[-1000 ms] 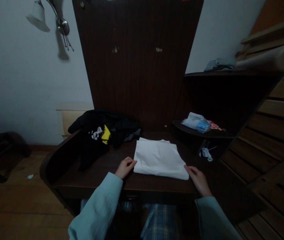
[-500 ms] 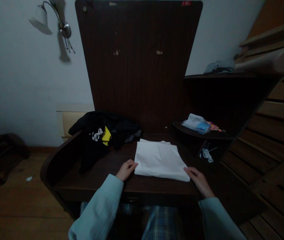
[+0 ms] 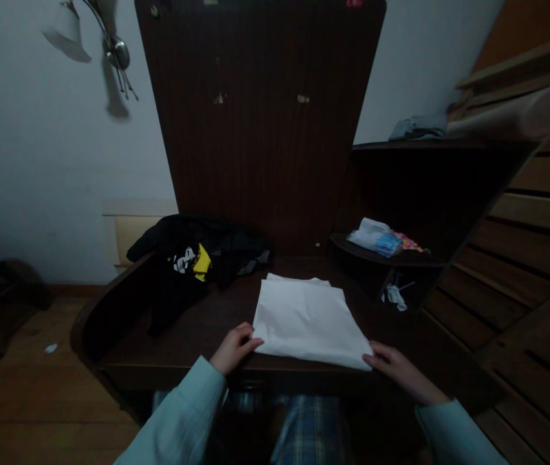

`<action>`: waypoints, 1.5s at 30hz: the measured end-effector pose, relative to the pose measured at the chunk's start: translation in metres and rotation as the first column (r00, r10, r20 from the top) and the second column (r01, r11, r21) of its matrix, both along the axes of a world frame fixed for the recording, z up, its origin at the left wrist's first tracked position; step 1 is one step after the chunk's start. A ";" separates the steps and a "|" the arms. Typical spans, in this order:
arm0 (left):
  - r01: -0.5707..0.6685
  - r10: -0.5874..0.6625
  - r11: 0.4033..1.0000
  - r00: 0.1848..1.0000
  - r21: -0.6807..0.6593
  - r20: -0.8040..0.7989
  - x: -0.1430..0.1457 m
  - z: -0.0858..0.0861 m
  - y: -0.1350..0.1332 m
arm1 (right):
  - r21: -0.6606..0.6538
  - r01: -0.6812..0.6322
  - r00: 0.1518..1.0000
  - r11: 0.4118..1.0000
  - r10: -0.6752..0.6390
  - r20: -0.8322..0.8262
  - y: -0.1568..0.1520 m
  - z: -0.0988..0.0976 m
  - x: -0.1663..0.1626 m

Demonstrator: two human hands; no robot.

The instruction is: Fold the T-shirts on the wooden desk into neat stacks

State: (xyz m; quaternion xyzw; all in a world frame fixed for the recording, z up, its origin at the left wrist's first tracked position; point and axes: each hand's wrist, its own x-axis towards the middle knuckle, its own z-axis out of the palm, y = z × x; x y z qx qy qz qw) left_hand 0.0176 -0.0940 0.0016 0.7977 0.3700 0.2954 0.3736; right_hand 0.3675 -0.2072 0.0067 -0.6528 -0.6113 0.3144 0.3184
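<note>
A folded white cloth [image 3: 308,323] lies on the dark wooden desk [image 3: 197,345], its near edge close to the desk's front edge. My left hand [image 3: 234,347] pinches its near left corner between thumb and fingers. At the near right corner, my right hand [image 3: 391,361] grips the cloth the same way. Several layers show along the far edge of the fold. Whether it is a garment or a plain sheet, I cannot tell.
Black clothing [image 3: 226,248] with a yellow and white print is heaped at the desk's back left. On the right, a corner shelf [image 3: 401,261] bears a blue-and-white plastic packet [image 3: 376,237]. Wooden slats [image 3: 521,258] rise at the far right. A wall lamp [image 3: 117,51] hangs upper left.
Both hands have drawn the near edge of the white cloth toward me, closer to the desk's front edge. They are slightly farther apart. The view has shifted a little.
</note>
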 end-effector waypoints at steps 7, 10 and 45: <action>-0.119 0.119 0.993 0.991 0.007 -0.063 -0.005 0.034 0.033 | 0.041 0.041 0.999 0.998 -0.040 -0.030 0.022 0.033 0.029; -0.256 0.263 0.963 0.960 0.081 -0.101 0.019 0.036 0.076 | 0.192 0.180 0.982 0.965 -0.165 -0.091 0.070 0.039 0.028; -0.220 0.220 0.973 0.976 0.064 0.007 0.068 -0.002 0.137 | 0.251 0.492 0.868 0.834 -0.448 -0.214 0.150 -0.018 -0.004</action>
